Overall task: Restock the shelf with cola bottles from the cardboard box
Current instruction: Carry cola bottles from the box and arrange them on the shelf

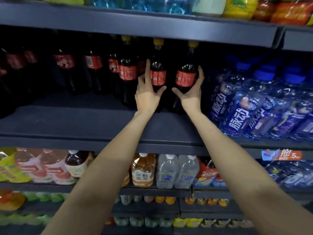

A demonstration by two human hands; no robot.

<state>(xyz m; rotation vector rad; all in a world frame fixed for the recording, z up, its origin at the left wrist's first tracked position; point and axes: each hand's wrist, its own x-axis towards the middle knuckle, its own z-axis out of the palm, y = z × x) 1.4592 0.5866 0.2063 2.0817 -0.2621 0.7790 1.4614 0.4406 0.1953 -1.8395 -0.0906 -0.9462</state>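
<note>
Two dark cola bottles with red labels and yellow caps stand upright side by side on the dark blue shelf (84, 126). My left hand (147, 95) grips the left cola bottle (157, 72) around its lower body, index finger stretched up along its side. My right hand (193, 92) grips the right cola bottle (186, 77), fingers wrapped round its right side. Another yellow-capped cola bottle (127, 72) stands just left of them, with several more cola bottles (94, 65) further back on the left. The cardboard box is out of view.
Blue drink bottles (254, 106) crowd the shelf right of the cola. The upper shelf edge (152, 26) hangs low over the caps. Below stand tea bottles (143, 170), clear water bottles (177, 172) and pink drinks (47, 165). Bare shelf board spreads at front left.
</note>
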